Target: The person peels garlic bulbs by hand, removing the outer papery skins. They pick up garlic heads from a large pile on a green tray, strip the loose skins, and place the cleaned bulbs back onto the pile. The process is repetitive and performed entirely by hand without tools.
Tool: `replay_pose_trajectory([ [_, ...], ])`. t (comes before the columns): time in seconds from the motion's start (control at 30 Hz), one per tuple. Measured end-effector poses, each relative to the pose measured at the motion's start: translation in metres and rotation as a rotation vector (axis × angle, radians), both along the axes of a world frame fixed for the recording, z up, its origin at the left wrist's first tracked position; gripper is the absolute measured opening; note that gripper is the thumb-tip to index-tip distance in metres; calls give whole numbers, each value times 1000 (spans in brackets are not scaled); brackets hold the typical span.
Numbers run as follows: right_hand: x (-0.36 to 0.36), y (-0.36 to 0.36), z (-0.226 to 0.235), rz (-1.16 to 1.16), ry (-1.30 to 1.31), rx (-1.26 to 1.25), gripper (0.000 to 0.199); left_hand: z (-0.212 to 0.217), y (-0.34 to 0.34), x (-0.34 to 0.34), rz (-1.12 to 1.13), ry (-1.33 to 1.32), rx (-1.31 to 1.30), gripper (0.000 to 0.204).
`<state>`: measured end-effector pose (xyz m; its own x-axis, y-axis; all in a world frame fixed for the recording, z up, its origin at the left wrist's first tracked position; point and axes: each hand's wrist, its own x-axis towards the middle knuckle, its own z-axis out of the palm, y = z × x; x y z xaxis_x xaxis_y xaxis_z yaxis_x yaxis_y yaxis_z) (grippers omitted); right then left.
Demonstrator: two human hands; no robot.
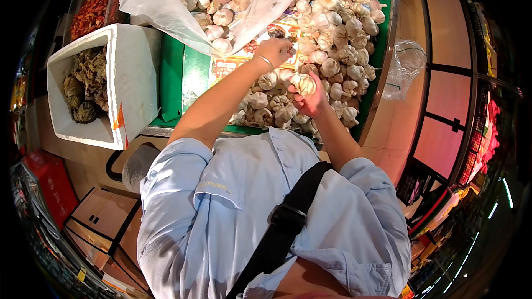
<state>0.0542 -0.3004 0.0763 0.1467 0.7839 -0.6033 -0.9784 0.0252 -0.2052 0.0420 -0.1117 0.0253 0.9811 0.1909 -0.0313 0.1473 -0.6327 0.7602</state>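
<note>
In my right hand (313, 101) rests a garlic bulb (303, 84), pale and papery, with the fingers curled round it. My left hand (274, 53) is further forward, over a printed card sheet (224, 66), its fingers bent closed. Whatever they hold, if anything, is hidden; a small dark clump (276, 32) shows just beyond the knuckles. Loose garlic bulbs (344, 33) are heaped right of and around my right hand. Ahead of my left hand lies an opened white plastic bag (145, 1) with more garlic bulbs (223, 15) in it.
A green-lined display bin (170, 80) holds the garlic. Left of it stands a white foam box (136, 72) with dark, shrivelled produce (88, 86). Behind that is a clear tub of dried red peppers (95, 10). A crumpled clear bag (406, 69) hangs at the bin's right side.
</note>
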Motion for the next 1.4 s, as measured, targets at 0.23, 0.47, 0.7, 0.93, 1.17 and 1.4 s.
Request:
replay_pose_trajectory([
  [0.23, -6, -9, 20, -277, -100, -7, 49, -15, -53, -33, -213, 125, 254, 31],
  [0.47, -4, -18, 11, -215, 7, 203, 53, 5, -52, -57, -398, 220, 392, 50],
  [0.7, -6, -1, 19, -112, -20, 224, 46, 13, -64, -51, -346, 321, 473, 65],
  [0.93, -1, -8, 9, -60, -85, 176, 45, 16, -43, -60, -338, 354, 418, 66],
  [1.17, 2, -18, 1, 7, -169, 231, 42, 35, -29, -78, 207, 26, -770, 55],
  [1.4, -12, 3, 19, 267, -286, -107, 38, 82, -31, -97, -30, 112, -488, 51],
])
